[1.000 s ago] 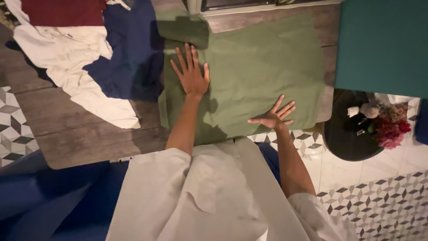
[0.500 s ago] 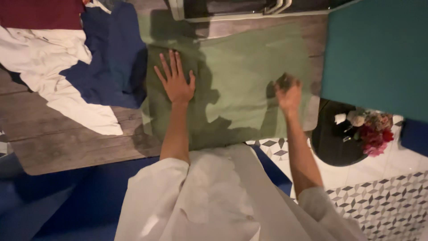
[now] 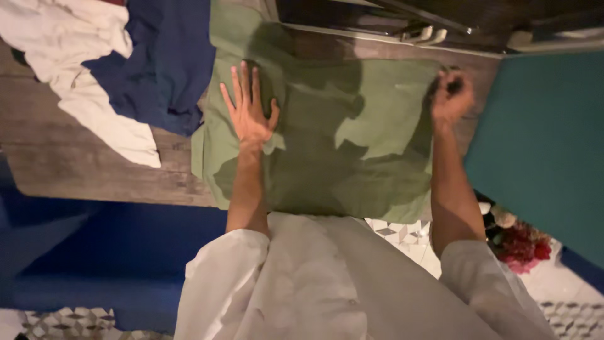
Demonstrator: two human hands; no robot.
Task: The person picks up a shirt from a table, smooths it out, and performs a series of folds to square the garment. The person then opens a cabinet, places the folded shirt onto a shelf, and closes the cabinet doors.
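Observation:
A green cloth [image 3: 352, 145] lies spread on a wooden table [image 3: 88, 170]. My left hand [image 3: 248, 110] rests flat on the cloth's left part, fingers spread and pointing away from me. My right hand [image 3: 450, 96] is closed at the cloth's far right corner and seems to pinch its edge. My white sleeves and garment fill the lower part of the view.
A dark blue cloth [image 3: 160, 63] and a white cloth [image 3: 75, 56] lie heaped on the table's left. A teal panel [image 3: 547, 145] stands at the right. Red and white flowers [image 3: 519, 242] sit low right over patterned floor tiles [image 3: 402, 233]. A blue surface [image 3: 119, 264] lies lower left.
My right hand left the cloth's near edge, closed, and moved up to the far right corner. The left hand stayed flat on the cloth. The view shifted.

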